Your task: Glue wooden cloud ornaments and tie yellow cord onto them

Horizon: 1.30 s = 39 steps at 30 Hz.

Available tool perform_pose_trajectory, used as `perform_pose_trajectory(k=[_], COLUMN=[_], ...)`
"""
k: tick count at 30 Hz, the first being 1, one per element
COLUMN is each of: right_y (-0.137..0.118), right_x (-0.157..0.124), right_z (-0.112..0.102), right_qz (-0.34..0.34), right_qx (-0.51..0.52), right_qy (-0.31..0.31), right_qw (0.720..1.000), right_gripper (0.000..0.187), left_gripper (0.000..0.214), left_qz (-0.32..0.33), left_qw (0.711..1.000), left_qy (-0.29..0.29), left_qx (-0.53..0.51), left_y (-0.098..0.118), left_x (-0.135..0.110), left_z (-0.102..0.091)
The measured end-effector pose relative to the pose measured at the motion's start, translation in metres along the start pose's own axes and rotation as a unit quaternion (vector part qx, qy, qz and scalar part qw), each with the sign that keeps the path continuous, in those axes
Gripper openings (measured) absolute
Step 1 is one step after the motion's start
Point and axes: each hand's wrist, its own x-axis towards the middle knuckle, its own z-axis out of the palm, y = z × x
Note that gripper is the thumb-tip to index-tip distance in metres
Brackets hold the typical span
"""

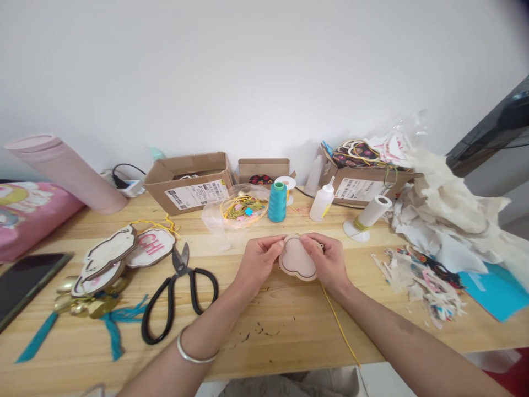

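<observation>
Left hand (261, 257) and right hand (330, 261) pinching opposite edges of plaque (300, 258), over near-middle tabletop (285, 342). Step looks like pressing or aligning; next move probably calls for steady thumbs, yellow cord (339, 324) kept clear.

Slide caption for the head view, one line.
Left hand and right hand hold a pale wavy-edged piece over a wooden table, scissors to the left, teal thread behind.

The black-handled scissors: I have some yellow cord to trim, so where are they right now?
In the head view, the black-handled scissors lie on the wooden table, left of the left hand and just right of the pink-lettered plaque.
</observation>
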Motion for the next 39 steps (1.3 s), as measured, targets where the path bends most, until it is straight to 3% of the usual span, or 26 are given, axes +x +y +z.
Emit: perform_pose_trajectory(k=[5,13,17,24,31,39], right_y=[-0.0005,-0.0067,-0.0027,-0.0001,0.0,0.0022], right_x=[0.0006,-0.0014,-0.0007,0.001,-0.0002,0.002], right_z=[-0.0017,-0.0026,-0.0014,-0.0027,-0.0013,-0.0004], right_qz=[0.008,-0.024,-0.005,0.019,0.018,0.056], right_qx=[0.007,-0.005,0.018,0.038,0.051,0.096], right_qy=[0.005,0.007,0.021,0.01,0.012,0.016], right_qw=[1.0,1.0,1.0,0.999,0.998,0.994], right_gripper=[0.026,0.022,0.023,0.026,0.023,0.024], left_gripper=[0.037,0.033,0.032,0.032,0.028,0.031], left_qz=[-0.004,-0.028,-0.024,-0.018,-0.047,-0.043], left_qw=[0.999,0.996,0.996,0.993,0.993,0.989], left_qy=[-0.042,-0.048,-0.039,-0.084,-0.047,-0.079], left_qx=[-0.026,-0.074,-0.08,-0.083,-0.096,-0.12], left_y=[0.0059,0.0059,0.0037,0.0042,0.0059,0.0049], left_x=[-0.0026,-0.0009,0.0,-0.0005,0.0001,-0.0007], left_z=[0.0007,0.0032,0.0035,0.0005,0.0035,0.002])
